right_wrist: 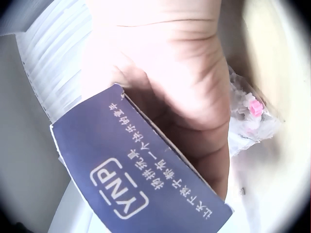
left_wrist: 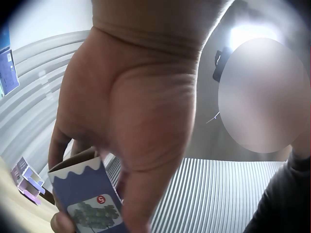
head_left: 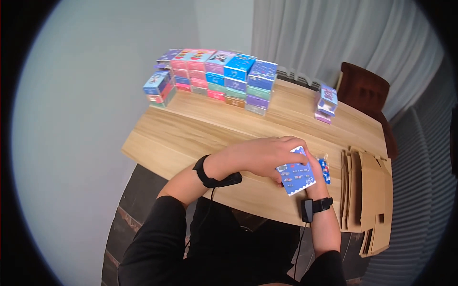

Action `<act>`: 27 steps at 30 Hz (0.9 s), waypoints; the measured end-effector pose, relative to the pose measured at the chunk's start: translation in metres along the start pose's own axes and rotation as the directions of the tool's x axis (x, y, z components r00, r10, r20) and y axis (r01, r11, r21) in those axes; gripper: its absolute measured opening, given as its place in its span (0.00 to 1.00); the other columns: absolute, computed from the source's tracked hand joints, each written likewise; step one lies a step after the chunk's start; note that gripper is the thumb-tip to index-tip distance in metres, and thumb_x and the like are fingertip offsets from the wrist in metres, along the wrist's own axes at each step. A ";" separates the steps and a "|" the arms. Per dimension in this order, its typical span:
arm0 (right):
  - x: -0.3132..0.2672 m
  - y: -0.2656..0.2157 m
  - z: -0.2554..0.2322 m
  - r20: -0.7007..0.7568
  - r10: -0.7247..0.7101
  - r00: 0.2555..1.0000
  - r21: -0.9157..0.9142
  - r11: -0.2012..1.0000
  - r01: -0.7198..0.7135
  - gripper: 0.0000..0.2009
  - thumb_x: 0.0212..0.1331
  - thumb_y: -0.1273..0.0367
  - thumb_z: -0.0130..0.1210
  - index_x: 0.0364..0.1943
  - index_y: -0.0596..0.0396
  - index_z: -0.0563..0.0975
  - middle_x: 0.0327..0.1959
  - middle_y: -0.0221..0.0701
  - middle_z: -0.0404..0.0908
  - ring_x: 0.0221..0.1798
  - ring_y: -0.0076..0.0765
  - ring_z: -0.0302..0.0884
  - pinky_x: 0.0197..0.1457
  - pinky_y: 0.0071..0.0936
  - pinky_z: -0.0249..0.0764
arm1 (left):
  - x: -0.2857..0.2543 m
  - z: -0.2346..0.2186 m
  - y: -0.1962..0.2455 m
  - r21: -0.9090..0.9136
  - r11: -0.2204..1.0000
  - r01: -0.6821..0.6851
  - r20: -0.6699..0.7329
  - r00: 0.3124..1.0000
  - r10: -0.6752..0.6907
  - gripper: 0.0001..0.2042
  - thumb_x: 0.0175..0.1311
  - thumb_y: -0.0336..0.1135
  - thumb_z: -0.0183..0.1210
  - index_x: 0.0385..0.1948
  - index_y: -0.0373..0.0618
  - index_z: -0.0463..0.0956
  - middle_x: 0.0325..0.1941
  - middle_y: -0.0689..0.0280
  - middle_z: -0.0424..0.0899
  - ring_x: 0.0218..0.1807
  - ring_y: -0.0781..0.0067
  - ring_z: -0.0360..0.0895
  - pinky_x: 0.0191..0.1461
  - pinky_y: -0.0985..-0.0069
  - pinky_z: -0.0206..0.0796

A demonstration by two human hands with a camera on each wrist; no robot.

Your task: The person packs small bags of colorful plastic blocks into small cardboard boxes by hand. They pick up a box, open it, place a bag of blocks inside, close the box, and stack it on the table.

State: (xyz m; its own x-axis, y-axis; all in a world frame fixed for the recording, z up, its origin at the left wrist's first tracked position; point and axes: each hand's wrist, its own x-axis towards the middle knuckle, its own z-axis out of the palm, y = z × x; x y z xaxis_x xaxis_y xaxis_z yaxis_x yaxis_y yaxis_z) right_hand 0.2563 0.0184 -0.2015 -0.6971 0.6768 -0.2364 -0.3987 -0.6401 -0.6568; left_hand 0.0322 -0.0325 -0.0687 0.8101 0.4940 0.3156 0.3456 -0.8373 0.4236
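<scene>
Over the front of the table, both hands hold a small blue cardboard box (head_left: 299, 172) with a white zigzag edge. My left hand (head_left: 272, 155) reaches across and grips its upper part. In the left wrist view, thumb and fingers straddle the box (left_wrist: 87, 194), whose top end is open and whose side carries a picture numbered 5. My right hand (head_left: 314, 168) is mostly hidden behind the box in the head view. From the right wrist, its fingers curl behind the box (right_wrist: 131, 165), where white YNP lettering shows.
Stacked colourful boxes (head_left: 217, 71) line the far left edge. Another small stack (head_left: 326, 102) stands at the back right. Flattened brown cardboard (head_left: 369, 190) leans at the right. A blue packet (head_left: 324, 170) lies beside my right hand; a clear bag with pink pieces (right_wrist: 255, 109) shows there too.
</scene>
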 end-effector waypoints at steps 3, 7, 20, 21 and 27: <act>-0.010 -0.001 0.026 0.048 0.132 0.990 0.131 0.982 -0.137 0.38 0.64 0.37 0.35 0.67 0.51 0.60 0.59 0.57 0.71 0.50 0.72 0.76 0.39 0.71 0.76 | -0.014 -0.002 0.006 0.042 0.998 0.039 -0.003 0.999 -0.039 0.31 0.46 0.34 0.72 0.56 0.49 0.71 0.61 0.55 0.67 0.65 0.48 0.65 0.65 0.61 0.63; -0.009 0.005 0.017 0.252 0.176 0.952 0.203 0.952 -0.230 0.45 0.62 0.33 0.32 0.71 0.56 0.53 0.62 0.61 0.66 0.58 0.75 0.70 0.43 0.77 0.72 | -0.035 -0.004 0.015 0.003 0.997 0.075 -0.069 0.995 -0.074 0.31 0.45 0.33 0.73 0.56 0.48 0.70 0.60 0.56 0.67 0.63 0.49 0.66 0.64 0.62 0.64; 0.005 -0.002 0.013 0.518 -0.012 0.855 0.091 0.995 -0.040 0.47 0.64 0.33 0.26 0.68 0.66 0.56 0.63 0.62 0.65 0.62 0.64 0.70 0.52 0.59 0.76 | -0.263 -0.105 -0.107 -0.266 0.562 0.783 -0.845 0.091 -0.526 0.37 0.48 0.45 0.73 0.58 0.33 0.67 0.54 0.49 0.75 0.51 0.62 0.77 0.53 0.69 0.71; 0.005 -0.002 0.014 0.506 -0.020 0.862 0.109 0.993 -0.040 0.47 0.64 0.33 0.26 0.68 0.66 0.57 0.63 0.63 0.65 0.61 0.66 0.70 0.51 0.60 0.77 | -0.278 -0.118 -0.120 -0.289 0.534 0.794 -0.859 0.032 -0.511 0.38 0.47 0.45 0.73 0.57 0.32 0.66 0.54 0.47 0.75 0.51 0.61 0.77 0.53 0.69 0.71; 0.003 -0.004 0.013 0.496 -0.052 0.867 0.112 0.994 -0.005 0.46 0.64 0.33 0.26 0.68 0.65 0.58 0.62 0.62 0.66 0.60 0.64 0.72 0.51 0.57 0.77 | -0.327 -0.171 -0.176 -0.356 0.236 0.904 -0.840 -0.199 -0.504 0.41 0.45 0.52 0.71 0.60 0.38 0.66 0.57 0.44 0.71 0.57 0.52 0.75 0.58 0.63 0.69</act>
State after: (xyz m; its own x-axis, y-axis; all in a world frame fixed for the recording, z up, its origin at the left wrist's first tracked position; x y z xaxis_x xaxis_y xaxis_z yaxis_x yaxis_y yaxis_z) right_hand 0.2482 0.0189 -0.1902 -0.8791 0.4394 0.1845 -0.4597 -0.6800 -0.5712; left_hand -0.3743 -0.0070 -0.1015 -0.7336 0.5202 0.4372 0.6454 0.3320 0.6879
